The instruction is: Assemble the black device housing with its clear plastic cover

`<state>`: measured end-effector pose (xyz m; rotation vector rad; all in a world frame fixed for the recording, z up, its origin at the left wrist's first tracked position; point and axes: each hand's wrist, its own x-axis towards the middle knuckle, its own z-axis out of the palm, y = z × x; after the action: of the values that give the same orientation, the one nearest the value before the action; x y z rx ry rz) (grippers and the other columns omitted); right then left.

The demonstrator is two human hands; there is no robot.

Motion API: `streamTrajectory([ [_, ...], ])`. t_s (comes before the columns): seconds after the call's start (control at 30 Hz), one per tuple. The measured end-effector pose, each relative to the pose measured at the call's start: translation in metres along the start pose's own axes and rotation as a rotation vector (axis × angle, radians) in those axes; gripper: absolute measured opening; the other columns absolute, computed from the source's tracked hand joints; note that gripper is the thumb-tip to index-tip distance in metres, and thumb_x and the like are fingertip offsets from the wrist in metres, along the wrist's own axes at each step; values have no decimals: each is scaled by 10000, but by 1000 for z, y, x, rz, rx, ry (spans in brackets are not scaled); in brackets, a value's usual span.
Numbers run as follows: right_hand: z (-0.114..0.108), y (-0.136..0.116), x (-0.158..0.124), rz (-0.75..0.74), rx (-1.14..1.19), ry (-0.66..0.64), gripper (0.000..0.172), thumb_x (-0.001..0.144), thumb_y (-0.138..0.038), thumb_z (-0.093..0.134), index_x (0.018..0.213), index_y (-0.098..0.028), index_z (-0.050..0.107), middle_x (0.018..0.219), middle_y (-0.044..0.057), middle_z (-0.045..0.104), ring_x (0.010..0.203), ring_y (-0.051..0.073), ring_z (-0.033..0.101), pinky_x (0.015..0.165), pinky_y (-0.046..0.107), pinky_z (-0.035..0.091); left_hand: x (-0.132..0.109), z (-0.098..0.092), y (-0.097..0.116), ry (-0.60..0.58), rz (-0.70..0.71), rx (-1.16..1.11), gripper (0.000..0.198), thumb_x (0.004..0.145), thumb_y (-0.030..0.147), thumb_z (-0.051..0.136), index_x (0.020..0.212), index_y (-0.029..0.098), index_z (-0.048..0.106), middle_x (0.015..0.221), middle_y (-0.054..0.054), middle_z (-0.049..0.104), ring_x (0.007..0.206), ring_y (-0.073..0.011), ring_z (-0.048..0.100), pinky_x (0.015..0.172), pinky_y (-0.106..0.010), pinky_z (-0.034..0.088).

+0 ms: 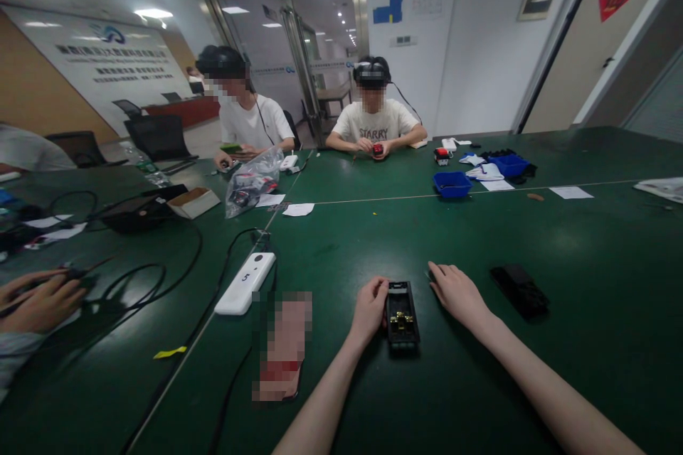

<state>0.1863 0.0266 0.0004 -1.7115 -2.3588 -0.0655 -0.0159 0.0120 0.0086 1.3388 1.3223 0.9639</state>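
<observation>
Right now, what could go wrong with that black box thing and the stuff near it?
The open black case might slide or twist, since only the left hand is on it. Its gold-coloured parts are uncovered, so they could get bumped. And the right arm might knock the dark object lying beside it.

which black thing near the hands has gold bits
The black case at the left hand: gold parts show inside, unlike the black piece right of the right hand.
</observation>
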Motion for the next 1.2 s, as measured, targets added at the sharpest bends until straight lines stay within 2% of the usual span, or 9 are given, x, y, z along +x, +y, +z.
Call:
streamTrajectory([
  [0.2, -15, -24, -2, -43, 136, -96, 417, 816, -186, 410, 1219, -137, 501, 883, 141, 682, 800, 235, 613, 700, 324, 456, 1, 0, -2, -2, 9, 13, 338, 805, 468, 439, 833, 154, 561, 590, 33, 529, 344, -71, 435, 315, -184, 317],
  [0.33, -21, -25, -1, -5, 310, -134, 386, 824, -207, 390, 1173, -160, 548, 739, 89, 680, 654, 206, 621, 635, 309, 444, 2, 0, -3, 11, 24, 18, 331, 798, 459, 446, 830, 152, 565, 597, 33, 525, 363, -71, 426, 338, -188, 320],
  [0.43, -25, -18, 2, 61, 548, -113, 365, 820, -220, 383, 1138, -167, 555, 632, 27, 651, 546, 164, 581, 571, 283, 434, 3, 0, -3, 24, 31, 26, 320, 792, 440, 460, 831, 144, 575, 590, 30, 516, 396, -76, 433, 354, -181, 314],
  [0.6, -28, -14, 8, 258, 1099, -34, 296, 785, -280, 469, 1056, -172, 515, 760, 22, 659, 521, 120, 560, 533, 272, 458, 4, 0, -5, 27, 29, 36, 307, 785, 420, 475, 850, 138, 577, 604, 23, 528, 407, -78, 441, 352, -177, 305],
  [0.7, -27, -24, 8, 279, 1451, -55, 381, 700, -291, 608, 1034, -182, 460, 749, -4, 619, 591, 121, 583, 558, 260, 470, 4, 0, -7, 26, 30, 41, 307, 785, 420, 477, 861, 140, 576, 598, 24, 534, 384, -75, 432, 343, -178, 301],
  [0.77, -25, -34, 6, 271, 1586, -83, 443, 654, -270, 664, 1026, -200, 435, 768, -13, 606, 617, 115, 591, 592, 261, 480, 4, 1, -7, 33, 38, 40, 303, 785, 419, 480, 840, 138, 579, 587, 23, 532, 390, -75, 436, 345, -173, 303],
  [0.93, -17, -51, 3, 219, 1632, -127, 455, 646, -237, 679, 1022, -223, 422, 782, -27, 588, 618, 107, 601, 644, 283, 501, 4, 2, -6, 28, 32, 10, 294, 785, 425, 485, 822, 146, 568, 538, 41, 509, 344, -66, 418, 324, -165, 291],
  [1.2, -11, -56, 2, 199, 1595, -147, 424, 649, -179, 658, 1008, -215, 436, 768, -33, 578, 648, 99, 600, 673, 271, 493, 3, 1, -3, 29, 39, 23, 258, 793, 383, 475, 807, 144, 573, 546, 27, 537, 364, -77, 451, 336, -169, 313],
])
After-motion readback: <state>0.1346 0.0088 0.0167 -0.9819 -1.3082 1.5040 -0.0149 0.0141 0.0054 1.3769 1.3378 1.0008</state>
